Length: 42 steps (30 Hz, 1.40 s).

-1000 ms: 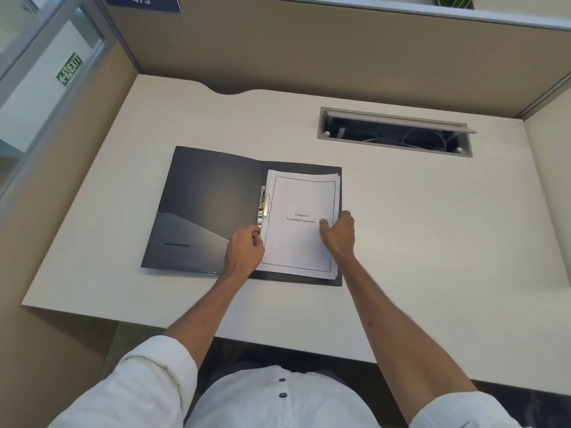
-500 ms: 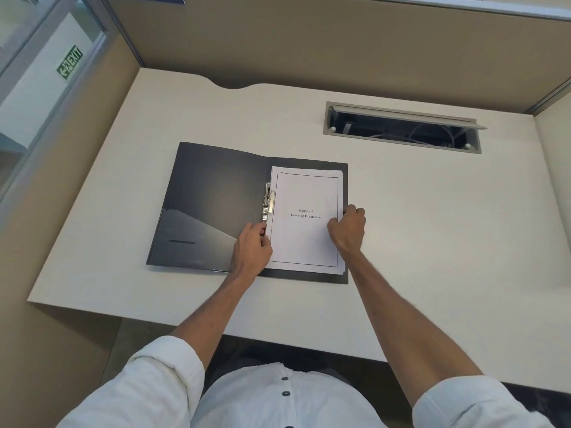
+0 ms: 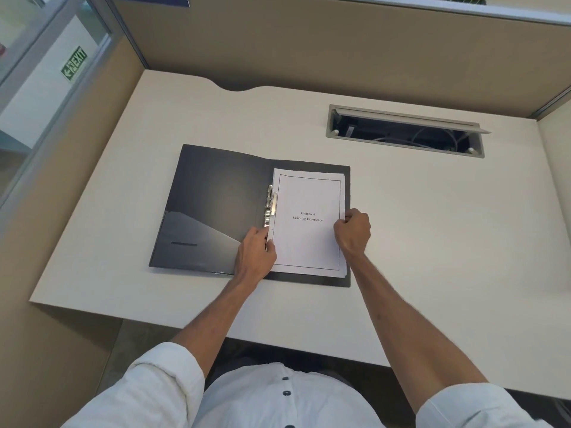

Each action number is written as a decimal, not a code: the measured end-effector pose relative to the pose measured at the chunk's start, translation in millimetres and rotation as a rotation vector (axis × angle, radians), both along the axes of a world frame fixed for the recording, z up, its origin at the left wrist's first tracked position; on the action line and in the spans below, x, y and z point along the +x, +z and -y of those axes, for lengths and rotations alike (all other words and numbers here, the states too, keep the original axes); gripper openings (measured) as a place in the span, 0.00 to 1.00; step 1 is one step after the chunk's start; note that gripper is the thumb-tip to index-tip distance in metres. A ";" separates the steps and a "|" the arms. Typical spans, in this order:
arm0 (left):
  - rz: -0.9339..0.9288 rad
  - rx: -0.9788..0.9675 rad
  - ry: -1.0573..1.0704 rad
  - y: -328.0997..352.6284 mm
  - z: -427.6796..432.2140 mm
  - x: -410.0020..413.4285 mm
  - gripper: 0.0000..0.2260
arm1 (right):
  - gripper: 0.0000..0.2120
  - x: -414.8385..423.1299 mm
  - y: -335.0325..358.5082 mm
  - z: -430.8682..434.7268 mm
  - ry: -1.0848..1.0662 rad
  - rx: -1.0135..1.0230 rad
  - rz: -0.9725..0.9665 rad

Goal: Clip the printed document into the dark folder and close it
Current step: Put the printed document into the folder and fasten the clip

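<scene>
A dark folder [image 3: 213, 205] lies open on the desk, its inner pocket on the left half. A white printed document [image 3: 309, 242] with a title line rests on the right half, its left edge against the silver metal clip [image 3: 270, 205] at the spine. My left hand [image 3: 255, 253] sits at the document's lower left edge, fingertips by the bottom of the clip. My right hand [image 3: 353, 231] is curled at the document's right edge, pinching the sheets.
The pale desk [image 3: 432, 242] is walled by tan cubicle partitions [image 3: 309, 50] at the back and sides. An open cable tray [image 3: 404, 132] with wires sits at the back right. Glass with an exit sign [image 3: 74, 64] is at the left.
My right hand slid from flat on the page to its right edge and curled onto the sheets. My left hand stayed by the clip. The camera shifted slightly.
</scene>
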<state>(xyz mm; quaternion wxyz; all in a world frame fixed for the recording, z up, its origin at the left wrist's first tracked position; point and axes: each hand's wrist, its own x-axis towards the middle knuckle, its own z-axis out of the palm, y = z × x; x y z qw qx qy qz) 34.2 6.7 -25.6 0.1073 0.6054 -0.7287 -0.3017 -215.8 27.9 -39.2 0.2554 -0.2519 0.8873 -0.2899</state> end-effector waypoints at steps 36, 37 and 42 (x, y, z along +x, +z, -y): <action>0.131 -0.174 -0.617 -19.7 -21.0 4.0 0.51 | 0.23 -15.6 10.0 158.9 0.950 0.062 -0.453; 0.125 -0.170 -0.601 -21.4 -20.9 4.1 0.50 | 0.22 -15.6 9.8 160.9 0.946 0.058 -0.454; 0.099 -0.138 -0.527 -28.0 -19.1 4.7 0.50 | 0.16 -16.3 10.7 165.0 0.943 0.070 -0.446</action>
